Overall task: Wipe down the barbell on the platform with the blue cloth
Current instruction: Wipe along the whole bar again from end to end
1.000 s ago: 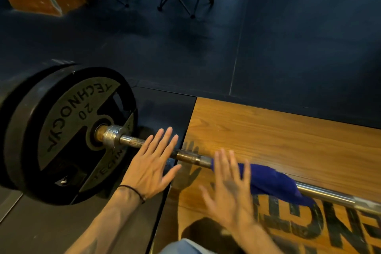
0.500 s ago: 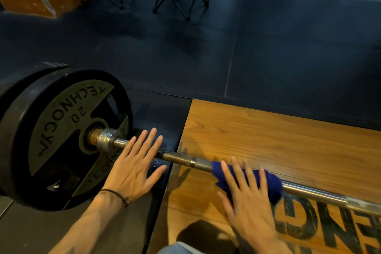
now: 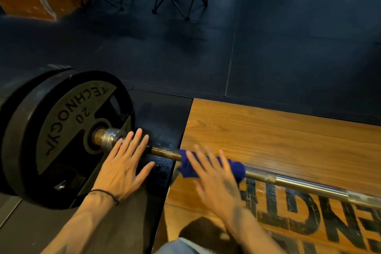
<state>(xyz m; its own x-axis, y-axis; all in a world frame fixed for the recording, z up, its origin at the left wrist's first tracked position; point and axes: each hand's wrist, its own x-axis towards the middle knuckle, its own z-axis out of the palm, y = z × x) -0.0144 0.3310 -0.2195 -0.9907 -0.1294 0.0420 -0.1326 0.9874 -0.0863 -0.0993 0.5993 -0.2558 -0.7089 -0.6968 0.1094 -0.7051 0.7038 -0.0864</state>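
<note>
the barbell [image 3: 299, 184] lies across the wooden platform [image 3: 278, 136], its plate [image 3: 61, 136] resting on the dark floor mat [image 3: 160, 117] off the left edge. the blue cloth [image 3: 233, 168] is draped over the shaft near the platform's left edge. the right hand [image 3: 214, 179] presses flat on the cloth, fingers spread, blurred. the left hand [image 3: 121, 167] lies flat over the shaft beside the collar [image 3: 109, 138], its grip released, grasping nothing.
</note>
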